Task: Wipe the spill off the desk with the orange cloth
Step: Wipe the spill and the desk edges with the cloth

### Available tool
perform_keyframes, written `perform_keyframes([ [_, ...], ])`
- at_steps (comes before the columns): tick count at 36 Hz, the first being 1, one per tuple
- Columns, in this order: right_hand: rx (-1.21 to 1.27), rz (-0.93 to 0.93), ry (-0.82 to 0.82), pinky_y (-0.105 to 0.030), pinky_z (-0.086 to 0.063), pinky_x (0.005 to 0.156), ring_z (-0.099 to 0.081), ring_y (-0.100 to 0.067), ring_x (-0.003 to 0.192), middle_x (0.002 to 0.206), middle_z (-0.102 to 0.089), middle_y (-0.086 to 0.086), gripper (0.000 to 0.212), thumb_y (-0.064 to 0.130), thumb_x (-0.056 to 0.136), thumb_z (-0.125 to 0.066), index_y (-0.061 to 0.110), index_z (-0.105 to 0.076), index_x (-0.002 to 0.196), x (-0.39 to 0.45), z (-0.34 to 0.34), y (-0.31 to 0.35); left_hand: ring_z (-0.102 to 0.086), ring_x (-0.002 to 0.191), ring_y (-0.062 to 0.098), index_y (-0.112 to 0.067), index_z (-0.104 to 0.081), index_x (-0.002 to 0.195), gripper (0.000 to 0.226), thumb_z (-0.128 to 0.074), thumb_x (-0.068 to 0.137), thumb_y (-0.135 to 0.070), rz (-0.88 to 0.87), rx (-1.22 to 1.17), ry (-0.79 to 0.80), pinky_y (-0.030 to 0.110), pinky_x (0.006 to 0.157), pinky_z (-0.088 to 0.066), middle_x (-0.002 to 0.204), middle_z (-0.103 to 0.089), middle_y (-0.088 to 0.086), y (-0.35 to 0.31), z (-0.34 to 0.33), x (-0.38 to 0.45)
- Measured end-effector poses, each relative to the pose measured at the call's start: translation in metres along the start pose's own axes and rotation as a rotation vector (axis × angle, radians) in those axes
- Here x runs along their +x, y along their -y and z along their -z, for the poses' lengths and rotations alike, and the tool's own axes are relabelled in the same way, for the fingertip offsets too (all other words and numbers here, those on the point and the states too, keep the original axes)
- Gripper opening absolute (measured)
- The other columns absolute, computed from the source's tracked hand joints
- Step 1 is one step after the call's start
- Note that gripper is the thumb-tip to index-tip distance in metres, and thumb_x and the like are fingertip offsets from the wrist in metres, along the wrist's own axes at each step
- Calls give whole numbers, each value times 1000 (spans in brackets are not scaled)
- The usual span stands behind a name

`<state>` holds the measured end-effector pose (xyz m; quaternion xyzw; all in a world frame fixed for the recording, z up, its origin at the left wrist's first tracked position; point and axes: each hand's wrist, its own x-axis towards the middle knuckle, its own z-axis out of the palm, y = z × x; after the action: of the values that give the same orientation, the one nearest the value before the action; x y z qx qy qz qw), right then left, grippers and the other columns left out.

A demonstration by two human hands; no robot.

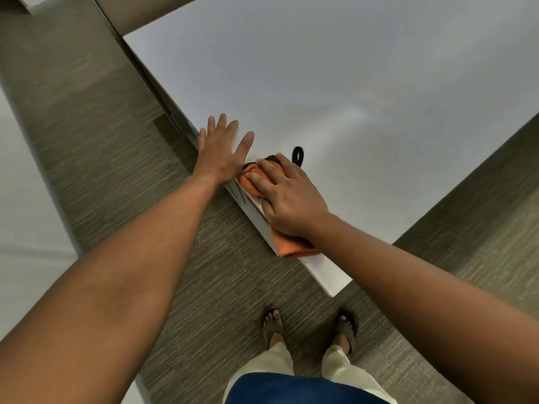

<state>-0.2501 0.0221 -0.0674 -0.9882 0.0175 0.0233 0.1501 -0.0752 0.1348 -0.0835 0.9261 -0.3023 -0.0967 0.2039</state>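
Right hand (287, 196) flat on the cloth (294, 247) at the near edge of the desk (350, 83); left hand (223, 150) just left of it on the same edge; a dark loop (298, 155) just beyond; feet (274, 325) below on the floor (102, 141).

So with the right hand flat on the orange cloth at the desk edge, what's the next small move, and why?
Probably slide the right hand with the orange cloth forward over the dark mark just past its fingertips. That mark sits uncovered on the white desk, while part of the cloth hangs off the near edge. The left hand lies flat beside it, likely bracing.
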Motion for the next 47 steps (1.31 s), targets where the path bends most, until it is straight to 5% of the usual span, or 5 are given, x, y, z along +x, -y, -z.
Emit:
perform_keyframes([
  [16, 2, -429, -10, -58, -15, 122, -9, -29, 156, 169, -16, 3, 61, 55, 98, -18, 40, -23, 157, -84, 21, -63, 7, 156, 26, -11, -24, 158, 71, -25, 104, -57, -411, 55, 127, 41, 125, 5, 169, -12, 9, -102, -40, -37],
  [23, 0, -588, -104, -53, -24, 121, -23, -37, 151, 167, -22, -6, 55, 47, 104, -32, 32, -31, 157, -97, 21, -76, 4, 156, 28, -8, -25, 158, 72, -25, 104, -56, -544, 22, 194, 42, 125, 2, 168, -15, 11, -131, -62, -55],
  [29, -28, -590, -139, -55, -40, 107, -38, -42, 137, 163, -33, -7, 51, 35, 101, -43, 33, -38, 151, -130, 13, -51, 0, 156, 30, -8, -23, 158, 79, -22, 99, -60, -528, 20, 254, 42, 124, -2, 168, -14, 12, -129, -70, -63],
  [39, -31, -579, -213, -49, -41, 102, -42, -40, 118, 165, -28, -7, 51, 26, 98, -43, 26, -44, 149, -189, -1, -27, 5, 156, 23, -12, -19, 160, 70, -26, 105, -54, -557, -15, 286, 36, 123, 4, 169, -10, 6, -182, -89, -72],
  [47, 345, -640, -507, -32, -36, 104, -42, -31, 116, 165, -29, -3, 57, 14, 98, -51, 26, -42, 153, -237, -30, -37, -2, 156, 23, -16, -28, 158, 63, -23, 105, -49, -398, -261, 285, 39, 124, -2, 167, -20, 2, -235, -114, -85],
])
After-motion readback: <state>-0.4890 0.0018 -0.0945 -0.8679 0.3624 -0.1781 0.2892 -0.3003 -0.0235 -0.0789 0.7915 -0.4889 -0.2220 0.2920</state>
